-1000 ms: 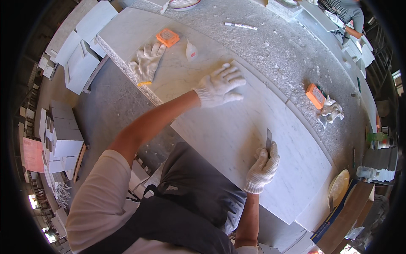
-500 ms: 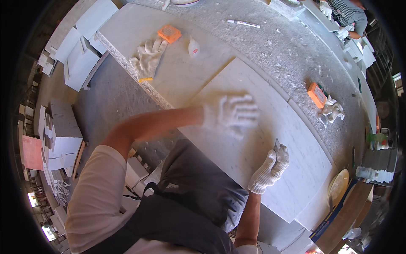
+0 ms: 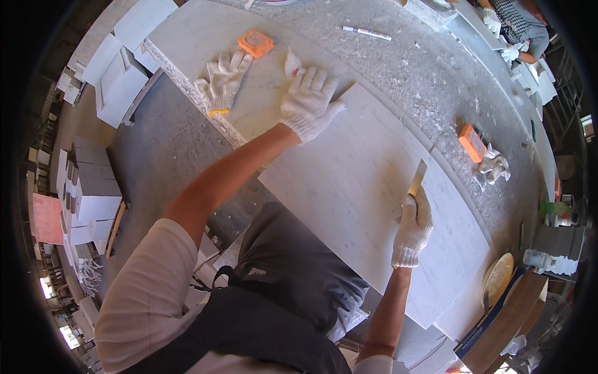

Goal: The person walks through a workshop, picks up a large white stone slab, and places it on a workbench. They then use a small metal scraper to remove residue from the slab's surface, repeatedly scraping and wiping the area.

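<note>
A white marble slab (image 3: 361, 181) with faint grey veins lies in front of me, on a larger pale stone surface (image 3: 205, 31). My left hand (image 3: 309, 103), in a white knit glove, rests flat with its fingers stretched out across the slab's far-left edge. In my gloved right hand (image 3: 413, 229) is a scraper with a flat metal blade (image 3: 418, 177), pointing away from me above the slab's right part; its handle is hidden by my fingers. Just beyond my left fingertips stands a small white squeeze bottle (image 3: 292, 64). Beside it lies an empty white glove (image 3: 223, 81) with a yellow cuff.
An orange block (image 3: 255, 43) sits behind the empty glove. Farther right are another orange block (image 3: 472, 143), a crumpled glove (image 3: 494, 166) and a white marker (image 3: 367, 33). A round yellowish plate (image 3: 498, 277) stands at right. Another person (image 3: 520, 31) works at the far right.
My left hand has swept up and left from the slab's middle to its far-left edge. My right hand has moved slightly forward, and more of the scraper blade now shows.
</note>
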